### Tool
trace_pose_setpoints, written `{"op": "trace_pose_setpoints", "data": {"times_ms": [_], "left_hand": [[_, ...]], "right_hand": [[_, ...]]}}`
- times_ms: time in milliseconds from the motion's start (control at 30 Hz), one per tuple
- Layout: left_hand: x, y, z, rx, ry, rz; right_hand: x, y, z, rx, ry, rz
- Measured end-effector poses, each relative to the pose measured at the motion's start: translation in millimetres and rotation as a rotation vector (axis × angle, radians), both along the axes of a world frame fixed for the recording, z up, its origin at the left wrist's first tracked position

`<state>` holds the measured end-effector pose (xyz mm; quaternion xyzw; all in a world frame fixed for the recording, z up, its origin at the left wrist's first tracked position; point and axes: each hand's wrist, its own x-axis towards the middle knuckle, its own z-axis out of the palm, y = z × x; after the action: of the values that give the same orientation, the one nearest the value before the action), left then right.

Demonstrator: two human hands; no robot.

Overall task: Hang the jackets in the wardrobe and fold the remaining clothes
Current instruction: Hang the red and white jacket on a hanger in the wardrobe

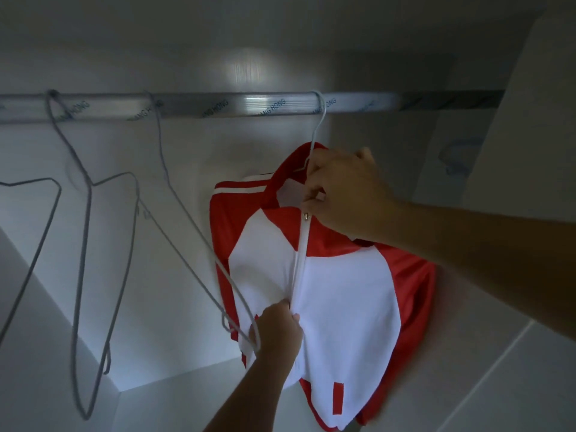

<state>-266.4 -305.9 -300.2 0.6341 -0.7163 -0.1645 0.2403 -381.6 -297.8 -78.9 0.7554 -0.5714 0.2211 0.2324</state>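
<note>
A red and white zip jacket (343, 291) hangs inside the wardrobe on a white wire hanger (316, 132) hooked over the metal rail (218, 104). My right hand (346, 194) grips the jacket at the collar, fingers pinched by the zip pull (307, 216) at the top of the white zip. My left hand (277, 332) pinches the jacket front beside the zip, lower down. The zip looks closed between the two hands.
Several empty wire hangers (90, 188) hang on the rail to the left; one slants down against my left wrist. White wardrobe walls surround the jacket, with a side panel (514, 151) on the right and a shelf or floor (174, 397) below.
</note>
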Motion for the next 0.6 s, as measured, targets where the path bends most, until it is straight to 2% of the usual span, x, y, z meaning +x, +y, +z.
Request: {"op": "trace_pose_setpoints", "data": {"times_ms": [167, 200, 233, 300, 433, 533, 600], "left_hand": [[-4, 7, 7, -0.013, 0.044, 0.053], [-4, 7, 11, -0.005, 0.122, 0.072], [-7, 10, 19, 0.092, 0.244, 0.083], [-14, 16, 33, 0.314, 0.332, 0.016], [-29, 28, 63, 0.425, 0.323, -0.157], [-34, 33, 94, 0.467, 0.383, -0.246], [-37, 29, 123, 0.608, 0.464, -0.236]], "right_hand": [[-3, 0, -16, 0.086, -0.055, 0.052], [-7, 3, -18, 0.08, -0.099, 0.068], [-11, 5, -20, 0.073, -0.16, 0.071], [-20, 11, -22, 0.072, -0.293, 0.047], [-38, 21, -24, 0.255, -0.541, -0.164], [-52, 21, -27, 0.396, -0.555, -0.305], [-55, 20, -26, 0.425, -0.521, -0.308]]}}
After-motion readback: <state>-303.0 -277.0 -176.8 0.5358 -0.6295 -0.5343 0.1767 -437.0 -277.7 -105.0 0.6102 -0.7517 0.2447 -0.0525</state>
